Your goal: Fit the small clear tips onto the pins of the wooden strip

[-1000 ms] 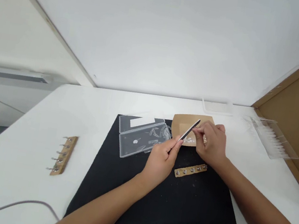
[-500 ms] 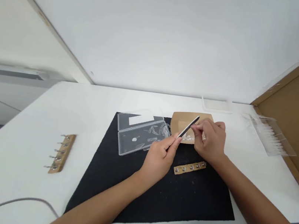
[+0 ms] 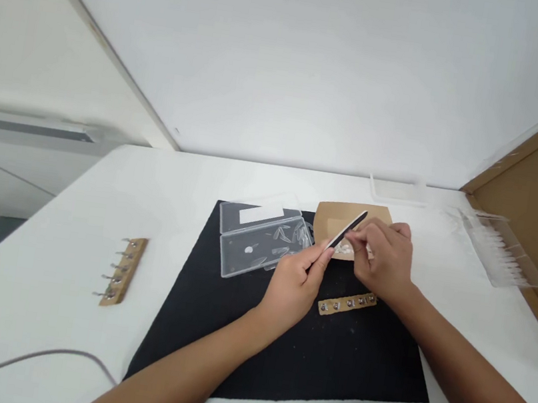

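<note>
My left hand (image 3: 295, 276) grips the lower end of a thin flat file (image 3: 352, 226), black on one face with a pale edge, tilted up to the right. Beside its upper part, my right hand (image 3: 385, 256) is closed in a pinch; what lies between the fingertips is too small to make out. Both hands are over the front of a brown paper tray (image 3: 325, 211) with small white pieces in it. An open clear plastic case (image 3: 235, 254) with clear slivers lies left of the hands. Below them, a short cardboard strip (image 3: 342, 305) bears several metal clips.
A black mat (image 3: 274, 371) covers the middle of the white table (image 3: 191, 183). Another strip with upright clips (image 3: 130, 272) sits at left, near a grey cable (image 3: 59, 351). At right are clear tips on a sheet (image 3: 498, 253) and a shallow clear tray (image 3: 396, 192).
The whole view has shifted slightly, so things appear further right. Both hands keep nearly the same pose around the file.
</note>
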Demonstrator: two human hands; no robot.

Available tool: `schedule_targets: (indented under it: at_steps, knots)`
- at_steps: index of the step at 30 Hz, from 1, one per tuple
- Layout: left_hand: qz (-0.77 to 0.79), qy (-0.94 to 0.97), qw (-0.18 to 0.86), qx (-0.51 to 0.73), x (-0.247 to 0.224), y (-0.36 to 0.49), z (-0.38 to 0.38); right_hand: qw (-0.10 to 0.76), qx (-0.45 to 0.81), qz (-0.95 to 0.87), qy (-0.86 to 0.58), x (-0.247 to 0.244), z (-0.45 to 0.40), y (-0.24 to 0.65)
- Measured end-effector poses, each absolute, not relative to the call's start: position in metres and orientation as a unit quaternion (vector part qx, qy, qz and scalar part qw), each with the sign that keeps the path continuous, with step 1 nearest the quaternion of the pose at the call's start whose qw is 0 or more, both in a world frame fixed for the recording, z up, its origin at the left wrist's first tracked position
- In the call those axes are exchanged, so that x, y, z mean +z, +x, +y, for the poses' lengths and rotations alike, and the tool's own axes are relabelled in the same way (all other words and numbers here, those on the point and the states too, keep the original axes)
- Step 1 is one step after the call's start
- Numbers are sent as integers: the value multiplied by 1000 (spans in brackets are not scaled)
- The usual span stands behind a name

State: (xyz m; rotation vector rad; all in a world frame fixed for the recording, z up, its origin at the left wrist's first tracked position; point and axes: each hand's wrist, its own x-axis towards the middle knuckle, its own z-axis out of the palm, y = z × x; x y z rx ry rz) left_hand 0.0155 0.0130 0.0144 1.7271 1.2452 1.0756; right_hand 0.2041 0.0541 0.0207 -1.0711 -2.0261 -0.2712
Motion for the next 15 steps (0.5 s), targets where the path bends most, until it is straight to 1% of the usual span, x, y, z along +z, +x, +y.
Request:
schedule_targets:
  at_steps: [2, 5, 9, 12, 15]
  knots:
    - [487, 669, 369, 423, 15, 15, 13, 407, -109, -798, -431, 21, 54, 204]
    - [485, 669, 371, 424, 16, 15, 13, 386, -97, -822, -407, 22, 53, 205]
    - [491, 670, 368, 417, 16, 15, 12, 421, -124, -788, -431, 24, 54, 206]
    - [491, 668, 370, 420, 16, 15, 11, 399, -107, -814, -409, 24, 54, 205]
    - [492, 668, 370, 418, 15, 15, 12, 403, -121, -798, -432, 24, 52, 203]
